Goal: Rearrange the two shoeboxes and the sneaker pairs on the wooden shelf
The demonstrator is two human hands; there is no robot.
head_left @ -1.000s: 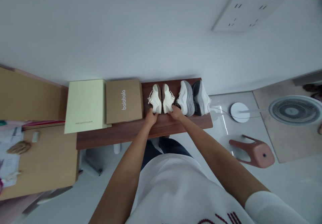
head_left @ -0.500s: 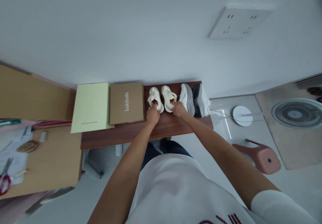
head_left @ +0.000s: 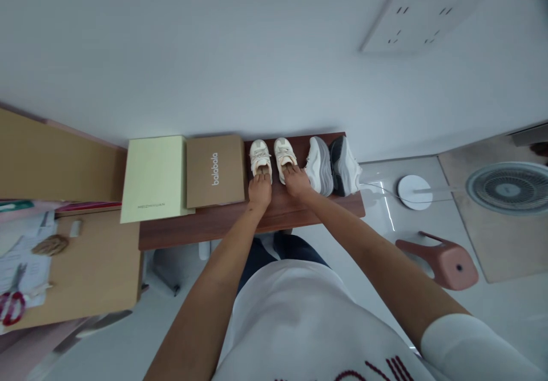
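Two small cream sneakers stand upright, side by side, on a dark wooden bench [head_left: 222, 224] against the white wall. My left hand [head_left: 259, 191] grips the heel of the left cream sneaker [head_left: 260, 155]. My right hand [head_left: 296, 182] grips the heel of the right cream sneaker [head_left: 283, 150]. Both toes point at the wall. Just right of them lies a pair of white-and-grey sneakers [head_left: 333, 166] on their sides.
A brown "balabala" shoe box [head_left: 214, 170] and a pale yellow box [head_left: 155, 178] sit on the bench's left part. A light wooden desk [head_left: 81, 267] with scissors and papers stands at left. On the floor at right are a pink stool [head_left: 440, 259] and a fan [head_left: 507, 187].
The two cream sneakers lay on their sides, soles together; my hands have turned them upright and set them flat, toes toward the wall.
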